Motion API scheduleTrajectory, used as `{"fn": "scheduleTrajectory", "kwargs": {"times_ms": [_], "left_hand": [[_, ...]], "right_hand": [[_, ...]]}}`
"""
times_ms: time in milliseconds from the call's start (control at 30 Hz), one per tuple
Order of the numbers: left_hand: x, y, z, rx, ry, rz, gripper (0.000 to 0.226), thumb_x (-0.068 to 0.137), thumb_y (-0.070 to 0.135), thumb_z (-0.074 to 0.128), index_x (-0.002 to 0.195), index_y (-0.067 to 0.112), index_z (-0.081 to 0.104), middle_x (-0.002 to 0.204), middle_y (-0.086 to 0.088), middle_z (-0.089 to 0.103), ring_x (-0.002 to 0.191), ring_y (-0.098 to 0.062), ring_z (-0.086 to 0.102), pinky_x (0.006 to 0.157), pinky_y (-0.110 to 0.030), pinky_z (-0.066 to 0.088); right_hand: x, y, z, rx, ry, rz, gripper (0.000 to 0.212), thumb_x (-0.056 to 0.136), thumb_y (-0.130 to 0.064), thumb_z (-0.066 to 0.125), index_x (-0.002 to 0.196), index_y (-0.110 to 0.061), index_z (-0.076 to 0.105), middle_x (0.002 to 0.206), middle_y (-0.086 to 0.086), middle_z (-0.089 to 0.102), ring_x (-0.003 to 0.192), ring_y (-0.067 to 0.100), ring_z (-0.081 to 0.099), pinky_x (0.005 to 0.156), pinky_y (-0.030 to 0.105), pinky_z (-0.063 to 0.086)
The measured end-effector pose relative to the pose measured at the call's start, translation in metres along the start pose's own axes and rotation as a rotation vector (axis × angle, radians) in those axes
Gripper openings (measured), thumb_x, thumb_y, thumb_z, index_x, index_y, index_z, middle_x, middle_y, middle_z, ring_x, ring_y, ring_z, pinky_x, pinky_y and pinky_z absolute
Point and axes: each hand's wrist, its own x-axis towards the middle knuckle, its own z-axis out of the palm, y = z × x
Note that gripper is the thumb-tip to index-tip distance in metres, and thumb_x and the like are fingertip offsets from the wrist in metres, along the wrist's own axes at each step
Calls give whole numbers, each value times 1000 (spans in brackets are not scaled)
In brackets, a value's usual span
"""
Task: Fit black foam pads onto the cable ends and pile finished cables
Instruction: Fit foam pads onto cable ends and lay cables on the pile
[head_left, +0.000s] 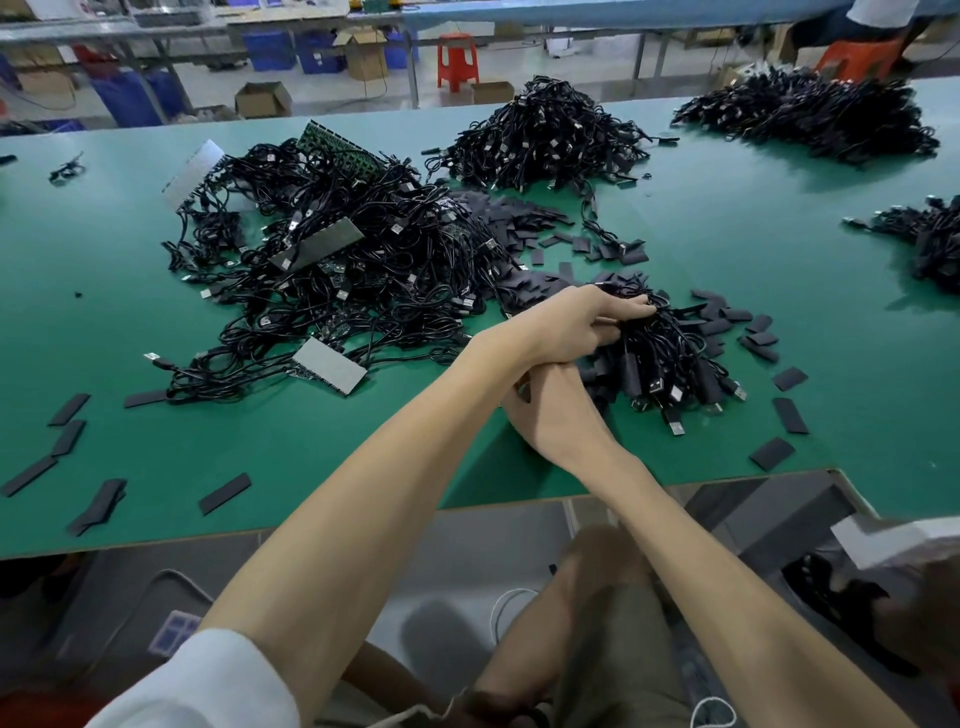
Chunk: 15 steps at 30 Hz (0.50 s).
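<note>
1. Black glossy cables with flat metal plugs form a bundle (670, 358) near the green table's (104, 312) front edge, and the left hand (582, 319) clutches its top.
2. Right hand (550, 415) lies under the left wrist; its fingers are hidden, so I cannot tell its grip.
3. Flat matte foam pads (790, 415) lie scattered around.

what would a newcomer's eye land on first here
The crossed forearms at centre: the left hand grips a bundle of cables near the green table's front edge, and the right hand lies just under that forearm. Left of them sprawls a big cable tangle, with black foam pads scattered around and more cable heaps along the far side.
</note>
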Motion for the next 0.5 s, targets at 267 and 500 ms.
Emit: {"fn": "scheduleTrajectory", "kwargs": {"times_ms": [267, 500], "left_hand": [[-46, -20, 1, -382, 578, -24, 39, 98, -6, 51, 130, 7, 67, 123, -3, 72, 103, -10, 72, 96, -32, 56], [-127, -73, -13, 136, 866, -309, 37, 94, -3, 53, 118, 15, 75, 121, -1, 71, 118, -20, 60, 107, -31, 42]], "right_hand": [[-4, -7, 3, -60, -12, -92, 8, 98, -12, 57, 91, -8, 57, 89, 6, 59, 85, 27, 54, 70, 36, 37], [-7, -9, 6, -72, 62, -201, 28, 102, -16, 55, 130, -15, 57, 102, 1, 62, 91, 19, 61, 85, 39, 52]]}}
